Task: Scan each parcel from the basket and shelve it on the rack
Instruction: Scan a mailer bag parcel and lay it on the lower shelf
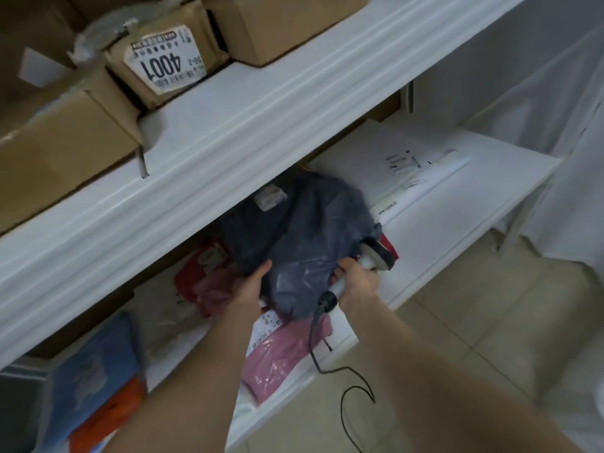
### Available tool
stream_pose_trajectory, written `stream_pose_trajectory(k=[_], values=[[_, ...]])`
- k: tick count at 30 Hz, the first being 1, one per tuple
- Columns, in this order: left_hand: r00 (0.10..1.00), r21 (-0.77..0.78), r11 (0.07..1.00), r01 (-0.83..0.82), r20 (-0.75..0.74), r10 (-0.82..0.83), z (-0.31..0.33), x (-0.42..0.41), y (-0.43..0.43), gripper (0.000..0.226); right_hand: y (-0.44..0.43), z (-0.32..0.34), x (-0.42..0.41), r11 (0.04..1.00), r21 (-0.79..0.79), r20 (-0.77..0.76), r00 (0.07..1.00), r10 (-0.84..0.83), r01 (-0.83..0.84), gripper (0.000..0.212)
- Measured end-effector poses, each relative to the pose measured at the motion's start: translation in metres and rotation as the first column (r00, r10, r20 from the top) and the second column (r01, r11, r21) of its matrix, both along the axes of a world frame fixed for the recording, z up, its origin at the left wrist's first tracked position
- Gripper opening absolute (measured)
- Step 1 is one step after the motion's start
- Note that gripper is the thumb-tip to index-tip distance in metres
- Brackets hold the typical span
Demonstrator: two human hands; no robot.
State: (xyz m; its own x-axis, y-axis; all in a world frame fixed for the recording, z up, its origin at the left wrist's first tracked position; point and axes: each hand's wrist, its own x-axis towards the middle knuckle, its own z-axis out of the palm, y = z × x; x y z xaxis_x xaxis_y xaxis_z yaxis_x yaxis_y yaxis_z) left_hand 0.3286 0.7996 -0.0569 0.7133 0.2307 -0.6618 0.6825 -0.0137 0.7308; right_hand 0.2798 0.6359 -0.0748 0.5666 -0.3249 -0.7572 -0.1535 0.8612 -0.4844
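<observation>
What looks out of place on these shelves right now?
The box labelled 4001 on the upper shelf has its label upside down. Below, the pink parcel lies close to the lower shelf's front edge.

Beige floor tiles (483, 325) — pale wall (490, 60) behind.

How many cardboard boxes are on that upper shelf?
3 plainly: the large box at the left, the labelled box marked 4001 in the middle, the plain box at the right. More may hide behind.
</observation>
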Motion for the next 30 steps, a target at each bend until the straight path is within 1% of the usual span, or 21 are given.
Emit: stream_pose_trajectory(k=[1, 2, 4, 5, 7, 9, 11, 13, 14, 15, 17, 18, 19, 20, 21, 22, 24, 25, 27, 28, 30], values=[[0.999, 0.078, 0.996, -0.043, 0.018, 0.042, -0.012, -0.002, -0.001, 0.055, -0.002, -0.007, -0.001, 1.000, -0.021, -0.004, 1.000, 0.020, -0.020, 0.044], [0.997, 0.082, 0.993, -0.079, 0.026, 0.078, -0.020, -0.004, -0.003, 0.047, -0.005, -0.013, -0.003, 0.998, -0.048, -0.008, 0.999, 0.039, -0.040, 0.045], [0.993, 0.018, 0.993, -0.117, 0.014, 0.117, -0.031, -0.007, -0.009, 0.033, -0.013, -0.023, -0.007, 0.994, -0.089, 0.000, 0.998, 0.066, -0.066, 0.046], [0.992, -0.010, 0.992, -0.128, -0.006, 0.128, -0.036, -0.008, -0.011, 0.031, -0.018, -0.024, -0.007, 0.991, -0.109, 0.009, 0.997, 0.081, -0.079, 0.045], [0.993, -0.023, 0.993, -0.116, -0.031, 0.115, -0.043, -0.005, -0.014, 0.026, -0.025, -0.024, -0.006, 0.986, -0.134, 0.036, 0.993, 0.108, -0.102, 0.042], [0.998, 0.045, 0.997, -0.055, -0.014, 0.056, -0.048, -0.002, -0.014, 0.022, -0.027, -0.023, -0.003, 0.983, -0.134, 0.100, 0.986, 0.136, -0.122, 0.037], [0.999, 0.171, 0.985, -0.006, 0.046, -0.002, -0.045, 0.005, -0.014, 0.029, -0.025, -0.021, 0.001, 0.982, -0.115, 0.160, 0.973, 0.168, -0.151, 0.032], [0.980, 0.303, 0.950, -0.080, 0.197, 0.020, -0.040, 0.013, -0.008, 0.039, -0.019, -0.020, 0.009, 0.972, -0.135, 0.202, 0.956, 0.215, -0.190, 0.030], [0.961, 0.349, 0.928, -0.126, 0.274, 0.027, -0.037, 0.017, -0.003, 0.043, -0.015, -0.019, 0.014, 0.966, -0.161, 0.214, 0.948, 0.235, -0.203, 0.032], [0.947, 0.375, 0.914, -0.157, 0.318, 0.033, -0.034, 0.020, 0.002, 0.045, -0.011, -0.018, 0.018, 0.959, -0.198, 0.210, 0.946, 0.245, -0.205, 0.034], [0.948, 0.419, 0.894, -0.161, 0.317, 0.022, -0.037, 0.024, 0.010, 0.051, -0.005, -0.017, 0.023, 0.949, -0.256, 0.184, 0.955, 0.233, -0.183, 0.037], [0.962, 0.472, 0.871, -0.138, 0.274, 0.004, -0.039, 0.023, 0.011, 0.056, -0.005, -0.017, 0.024, 0.947, -0.275, 0.171, 0.961, 0.218, -0.166, 0.038], [0.976, 0.561, 0.821, -0.110, 0.216, -0.016, -0.040, 0.021, 0.009, 0.063, -0.006, -0.019, 0.024, 0.943, -0.294, 0.156, 0.965, 0.209, -0.157, 0.040], [0.983, 0.658, 0.747, -0.097, 0.183, -0.033, -0.040, 0.017, 0.004, 0.069, -0.007, -0.021, 0.023, 0.937, -0.311, 0.139, 0.967, 0.211, -0.160, 0.041], [0.981, 0.728, 0.678, -0.104, 0.189, -0.053, -0.040, 0.015, -0.003, 0.074, -0.010, -0.023, 0.022, 0.929, -0.326, 0.125, 0.967, 0.223, -0.173, 0.040], [0.972, 0.773, 0.625, -0.109, 0.214, -0.094, -0.041, 0.011, -0.010, 0.077, -0.011, -0.025, 0.021, 0.923, -0.338, 0.113, 0.965, 0.236, -0.186, 0.038], [0.942, 0.831, 0.550, -0.088, 0.248, -0.224, -0.043, 0.009, -0.027, 0.084, -0.015, -0.026, 0.019, 0.918, -0.345, 0.104, 0.965, 0.243, -0.194, 0.036], [0.931, 0.863, 0.499, -0.072, 0.238, -0.277, -0.046, 0.007, -0.032, 0.087, -0.016, -0.027, 0.019, 0.919, -0.345, 0.105, 0.965, 0.241, -0.192, 0.035], [0.907, 0.931, 0.363, -0.051, 0.195, -0.374, -0.049, 0.003, -0.037, 0.088, -0.016, -0.027, 0.018, 0.922, -0.339, 0.111, 0.966, 0.235, -0.185, 0.033], [0.881, 0.953, 0.299, -0.050, 0.183, -0.437, -0.048, 0.002, -0.039, 0.083, -0.016, -0.026, 0.018, 0.925, -0.333, 0.116, 0.965, 0.235, -0.185, 0.032], [0.774, 0.977, 0.209, -0.041, 0.163, -0.611, -0.047, -0.001, -0.043, 0.076, -0.014, -0.025, 0.017, 0.927, -0.324, 0.121, 0.963, 0.239, -0.190, 0.030]])
